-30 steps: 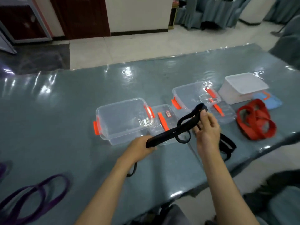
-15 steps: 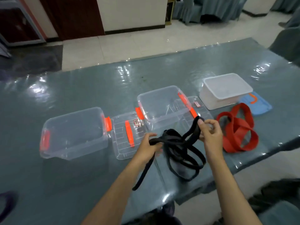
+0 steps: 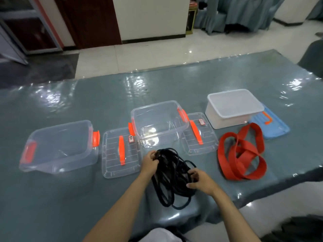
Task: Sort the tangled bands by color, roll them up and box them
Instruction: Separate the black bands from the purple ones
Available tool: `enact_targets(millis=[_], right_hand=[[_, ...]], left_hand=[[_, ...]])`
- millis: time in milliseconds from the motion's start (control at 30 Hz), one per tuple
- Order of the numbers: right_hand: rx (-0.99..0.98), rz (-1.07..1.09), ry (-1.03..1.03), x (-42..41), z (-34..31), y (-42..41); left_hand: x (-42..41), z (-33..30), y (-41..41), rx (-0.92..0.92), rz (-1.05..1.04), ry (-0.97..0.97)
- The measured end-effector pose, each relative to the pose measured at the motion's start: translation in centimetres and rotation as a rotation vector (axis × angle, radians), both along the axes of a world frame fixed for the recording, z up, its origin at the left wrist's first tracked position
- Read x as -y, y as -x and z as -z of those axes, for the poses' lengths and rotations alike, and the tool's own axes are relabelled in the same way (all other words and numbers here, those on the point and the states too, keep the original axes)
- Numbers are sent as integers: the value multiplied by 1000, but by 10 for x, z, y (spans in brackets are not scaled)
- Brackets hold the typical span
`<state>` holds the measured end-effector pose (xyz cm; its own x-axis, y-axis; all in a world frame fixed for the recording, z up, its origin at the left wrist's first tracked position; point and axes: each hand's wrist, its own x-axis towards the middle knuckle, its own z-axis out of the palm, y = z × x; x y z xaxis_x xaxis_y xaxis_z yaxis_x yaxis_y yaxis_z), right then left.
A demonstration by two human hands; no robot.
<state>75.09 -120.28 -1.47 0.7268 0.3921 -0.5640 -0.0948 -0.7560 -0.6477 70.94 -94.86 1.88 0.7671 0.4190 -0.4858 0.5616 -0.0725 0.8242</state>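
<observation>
The left hand (image 3: 150, 162) grips the far end of the black band (image 3: 172, 179), fingers curled round it; the right hand (image 3: 201, 180) clutches the bundle's right side; the band lies in loose coils on the table (image 3: 157, 88), near its front edge, just before the middle clear box (image 3: 159, 123); a clear lid (image 3: 120, 152) lies to the left, another clear lid (image 3: 199, 133) to the right; a 2nd clear box (image 3: 59, 145) stands further left; the red band (image 3: 243, 152) sprawls right, near a white box (image 3: 232, 107) and blue lid (image 3: 272, 126).
</observation>
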Motion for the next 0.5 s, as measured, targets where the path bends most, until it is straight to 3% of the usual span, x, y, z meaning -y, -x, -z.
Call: enact_targets(millis=[100, 167, 333, 433, 500], right_hand=[[43, -12, 24, 5, 8, -1], [115, 2, 44, 2, 6, -1], [421, 81, 51, -11, 4, 2], [570, -37, 11, -34, -12, 6], [606, -149, 8, -60, -24, 9]], left_hand=[[0, -8, 6, 128, 183, -270], [-3, -5, 7, 187, 256, -340], [-23, 11, 29, 129, 516, -581], [-38, 9, 51, 132, 650, -859], [-55, 4, 68, 107, 613, -932]])
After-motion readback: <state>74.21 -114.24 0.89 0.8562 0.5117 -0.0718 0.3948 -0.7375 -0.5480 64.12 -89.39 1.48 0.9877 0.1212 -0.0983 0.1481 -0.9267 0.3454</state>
